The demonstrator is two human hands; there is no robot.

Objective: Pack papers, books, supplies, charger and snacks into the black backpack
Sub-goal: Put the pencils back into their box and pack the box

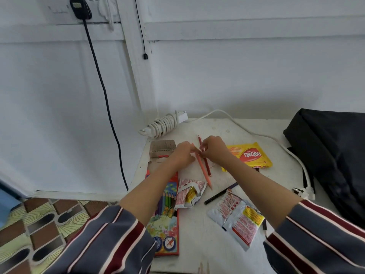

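while in two hands (184, 153) (214, 148), two pencils (204, 173) (207, 167)

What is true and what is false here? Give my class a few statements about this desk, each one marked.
1. The left hand grips an orange pencil. True.
2. The wafer packet is inside the backpack. False: the yellow wafer packet lies on the table, outside the black backpack.
3. The white charger lies coiled at the table's far edge. True.
4. The pencil box stands upright. False: the coloured-pencil box lies flat under the left forearm.
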